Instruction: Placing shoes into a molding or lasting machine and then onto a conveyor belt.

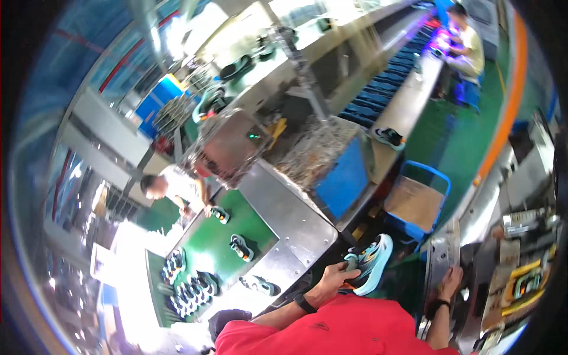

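My left hand (337, 279) is closed on a sneaker (374, 266) with a pale blue sole and a dark upper with orange marks. It grips the shoe by its collar or tongue area, in front of my red shirt. The shoe is tilted, its sole turned to the right. To the right, my right hand (451, 282) lies against the edge of a grey metal machine panel (444, 251), fingers stretched out and holding nothing that I can see. Both wrists wear dark bands.
Several sneakers (192, 293) stand on a green-topped table (228, 251) to the left, where a person (177, 186) handles another. A blue-framed chair (417, 201) stands ahead. Behind it runs a conveyor (384, 83) with a seated person (467, 50). A machine with yellow parts (523, 284) is at the right.
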The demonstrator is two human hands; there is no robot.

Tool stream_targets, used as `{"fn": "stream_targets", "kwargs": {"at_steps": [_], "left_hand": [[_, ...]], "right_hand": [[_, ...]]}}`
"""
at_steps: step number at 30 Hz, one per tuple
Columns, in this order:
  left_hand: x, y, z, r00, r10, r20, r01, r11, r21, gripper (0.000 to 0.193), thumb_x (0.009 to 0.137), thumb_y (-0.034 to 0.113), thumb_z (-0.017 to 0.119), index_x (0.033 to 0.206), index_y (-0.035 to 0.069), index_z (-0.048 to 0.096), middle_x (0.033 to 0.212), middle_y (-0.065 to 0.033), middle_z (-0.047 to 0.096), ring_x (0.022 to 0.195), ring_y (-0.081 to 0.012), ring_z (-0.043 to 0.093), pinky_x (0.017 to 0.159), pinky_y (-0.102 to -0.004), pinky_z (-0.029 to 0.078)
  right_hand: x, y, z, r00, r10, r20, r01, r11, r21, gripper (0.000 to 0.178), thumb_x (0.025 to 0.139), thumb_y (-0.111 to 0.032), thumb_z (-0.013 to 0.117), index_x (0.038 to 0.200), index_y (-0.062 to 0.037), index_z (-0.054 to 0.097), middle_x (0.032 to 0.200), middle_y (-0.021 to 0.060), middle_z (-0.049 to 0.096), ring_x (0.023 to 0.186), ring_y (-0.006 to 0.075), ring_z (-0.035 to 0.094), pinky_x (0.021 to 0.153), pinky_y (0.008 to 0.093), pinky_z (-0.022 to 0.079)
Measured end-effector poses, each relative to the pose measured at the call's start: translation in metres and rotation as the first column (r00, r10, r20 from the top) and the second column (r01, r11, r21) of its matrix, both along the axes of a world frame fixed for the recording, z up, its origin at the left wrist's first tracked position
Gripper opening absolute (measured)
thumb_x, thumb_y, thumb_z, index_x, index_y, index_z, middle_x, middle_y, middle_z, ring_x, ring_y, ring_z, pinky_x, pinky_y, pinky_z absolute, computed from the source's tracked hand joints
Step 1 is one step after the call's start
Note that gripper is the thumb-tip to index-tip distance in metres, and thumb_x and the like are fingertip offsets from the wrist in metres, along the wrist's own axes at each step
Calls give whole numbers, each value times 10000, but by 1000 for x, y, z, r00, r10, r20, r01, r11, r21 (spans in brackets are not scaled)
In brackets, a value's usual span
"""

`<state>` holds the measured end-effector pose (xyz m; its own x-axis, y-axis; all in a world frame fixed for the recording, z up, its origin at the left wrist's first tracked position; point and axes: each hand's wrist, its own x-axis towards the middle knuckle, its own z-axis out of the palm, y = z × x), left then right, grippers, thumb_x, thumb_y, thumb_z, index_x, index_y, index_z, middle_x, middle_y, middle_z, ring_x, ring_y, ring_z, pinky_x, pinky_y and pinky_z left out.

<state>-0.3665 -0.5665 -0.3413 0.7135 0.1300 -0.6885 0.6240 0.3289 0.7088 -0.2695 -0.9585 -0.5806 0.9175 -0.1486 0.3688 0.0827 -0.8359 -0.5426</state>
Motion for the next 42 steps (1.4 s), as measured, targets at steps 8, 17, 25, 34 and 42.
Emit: {"fn": "stream_targets", "kwargs": {"at_steps": [8,17,25,34,42], "left_hand": [[-57,129,-56,872,490,-5,-490,872,-11,246,817,118,744,985,-40,657,906,-93,668,772,-197,663,670,-318,565],[-59,346,-143,574,808,129,-819,570,74,202,782,33,711,956,-54,657,839,-104,681,660,-221,667,518,-332,553],[-39,568,-213,360,895,266,-930,319,184,277,747,83,721,954,-86,645,796,-129,680,603,-220,660,467,-304,530],[-25,798,-257,565,718,406,-607,30,794,676,701,258,703,1266,-20,459,1077,-271,633,992,-437,613,865,-478,489],[14,686,-273,687,456,566,-684,143,716,782,865,279,688,1438,-64,282,1458,-320,320,1369,-445,302,1129,-451,280]], "right_hand": [[92,63,128,998,65,-13,-66,996,-58,177,874,-26,581,1049,-11,597,952,139,599,890,287,596,797,362,485],[260,444,446,573,748,334,-814,565,132,320,953,-129,607,1235,16,563,1090,86,627,1008,165,603,912,313,477],[299,789,555,546,814,-200,-832,554,-17,767,851,-595,588,1413,-93,445,1168,128,621,939,208,621,789,342,486],[346,952,549,277,862,-424,-903,384,191,458,928,-453,594,1147,-51,608,1015,4,632,955,90,587,858,234,443],[314,913,565,211,915,-344,-926,300,230,781,854,-445,654,1438,-9,375,1265,91,548,1180,151,517,1005,275,394]]}}
